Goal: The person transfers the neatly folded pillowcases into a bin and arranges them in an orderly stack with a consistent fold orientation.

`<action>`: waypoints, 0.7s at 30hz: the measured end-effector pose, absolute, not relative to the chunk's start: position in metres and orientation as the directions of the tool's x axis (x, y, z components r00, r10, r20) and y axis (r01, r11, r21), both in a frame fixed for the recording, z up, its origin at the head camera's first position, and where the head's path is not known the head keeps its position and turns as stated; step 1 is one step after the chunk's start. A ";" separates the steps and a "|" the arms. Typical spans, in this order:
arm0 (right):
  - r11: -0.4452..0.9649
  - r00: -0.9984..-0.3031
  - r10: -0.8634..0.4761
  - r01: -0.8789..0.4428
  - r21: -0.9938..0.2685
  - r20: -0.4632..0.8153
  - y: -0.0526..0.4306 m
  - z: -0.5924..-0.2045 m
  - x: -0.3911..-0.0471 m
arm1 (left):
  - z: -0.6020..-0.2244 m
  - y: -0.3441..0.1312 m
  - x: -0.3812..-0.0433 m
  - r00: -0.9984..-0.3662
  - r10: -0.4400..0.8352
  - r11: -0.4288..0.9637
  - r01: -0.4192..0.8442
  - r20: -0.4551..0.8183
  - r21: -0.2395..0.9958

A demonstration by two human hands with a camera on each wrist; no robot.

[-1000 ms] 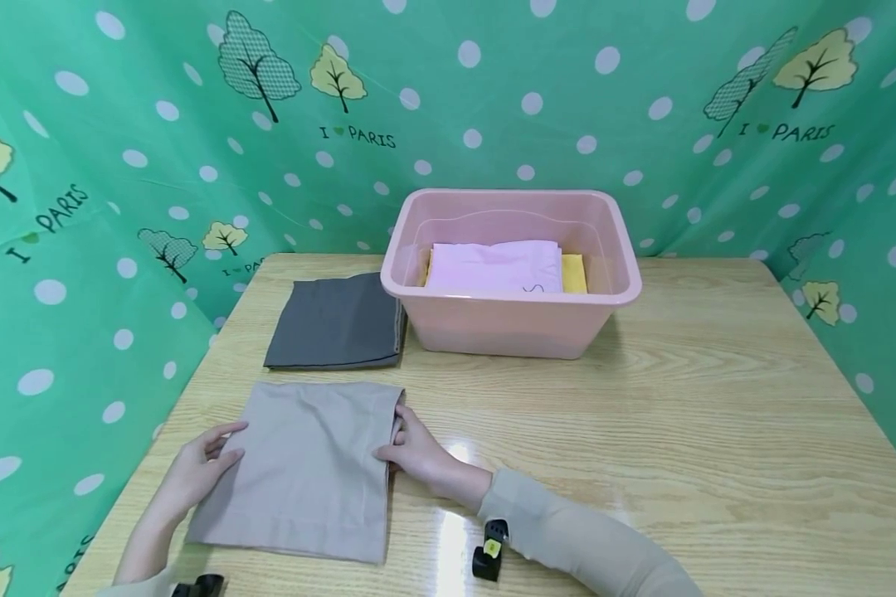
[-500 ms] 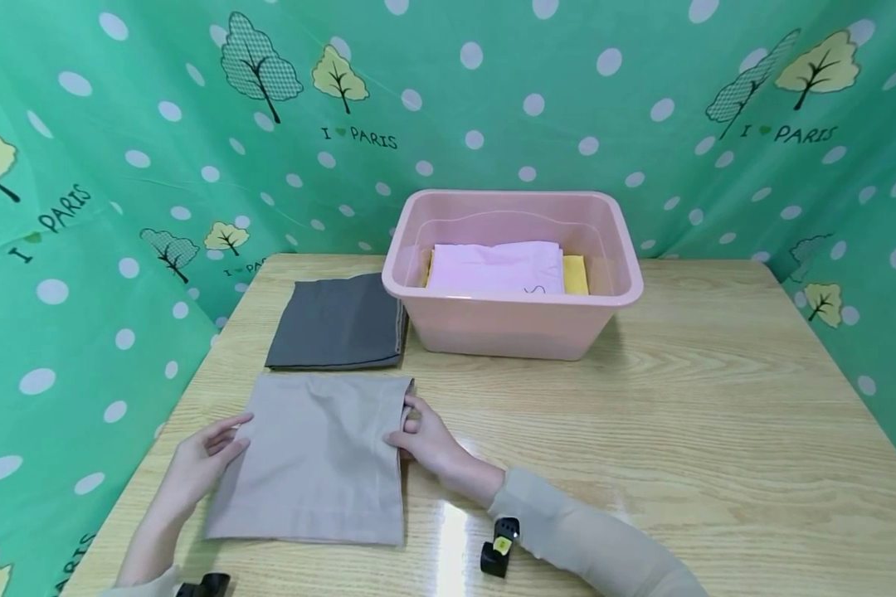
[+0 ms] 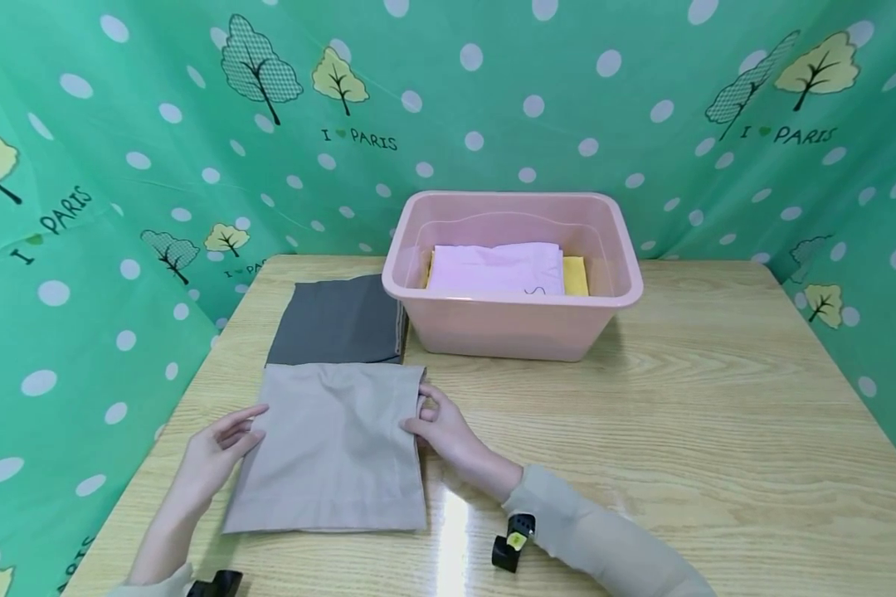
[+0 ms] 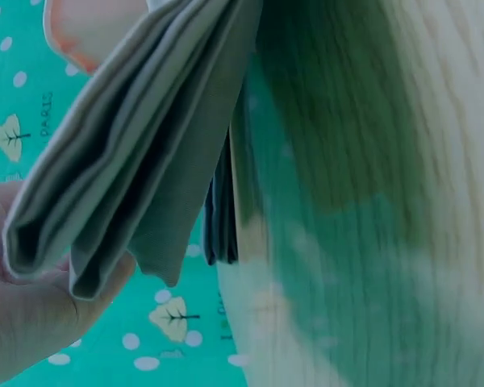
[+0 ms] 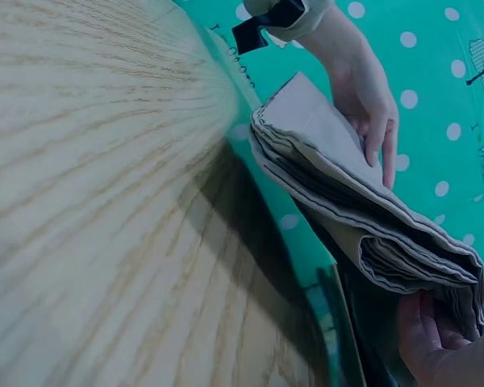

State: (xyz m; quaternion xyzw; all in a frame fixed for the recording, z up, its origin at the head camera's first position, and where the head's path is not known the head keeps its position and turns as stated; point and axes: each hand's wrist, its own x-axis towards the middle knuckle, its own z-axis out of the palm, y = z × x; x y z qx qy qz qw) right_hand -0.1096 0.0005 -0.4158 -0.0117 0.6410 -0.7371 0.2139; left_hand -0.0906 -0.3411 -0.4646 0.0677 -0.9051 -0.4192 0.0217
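A light grey folded garment (image 3: 336, 464) is held between both hands, its many layers seen edge-on in the left wrist view. My left hand (image 3: 212, 456) grips its left edge, thumb on the near face. At the upper right edge, my right hand (image 3: 455, 435) pinches the stack between thumb and fingers. Both wrist views show the garment raised off the wooden table, with a shadow beneath. Its far edge overlaps the front of a dark grey folded garment (image 3: 336, 323) in the head view.
Behind, a pink plastic bin (image 3: 508, 327) contains a folded pale pink cloth (image 3: 493, 269) over a yellow one (image 3: 576, 278). The dark garment lies against the bin's left side. A green dotted curtain (image 3: 523, 99) encloses the table (image 3: 717, 414) at back and sides.
Both hands have carried the light grey garment away from the person and to the right. It now covers the near edge of the dark grey garment in the head view.
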 end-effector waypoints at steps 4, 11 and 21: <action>-0.109 -0.914 -0.319 0.297 -0.949 -0.250 0.005 -0.415 -0.111 | -0.492 -0.352 -0.100 -0.986 -0.166 0.647 -0.098 0.014 0.756; -0.115 -0.923 -0.301 0.285 -0.952 -0.240 0.014 -0.413 -0.113 | -0.490 -0.336 -0.103 -0.986 -0.164 0.591 -0.083 0.019 0.803; -0.159 -0.925 -0.285 0.305 -0.939 -0.252 0.027 -0.409 -0.113 | -0.487 -0.316 -0.107 -0.989 -0.150 0.494 -0.064 0.012 0.867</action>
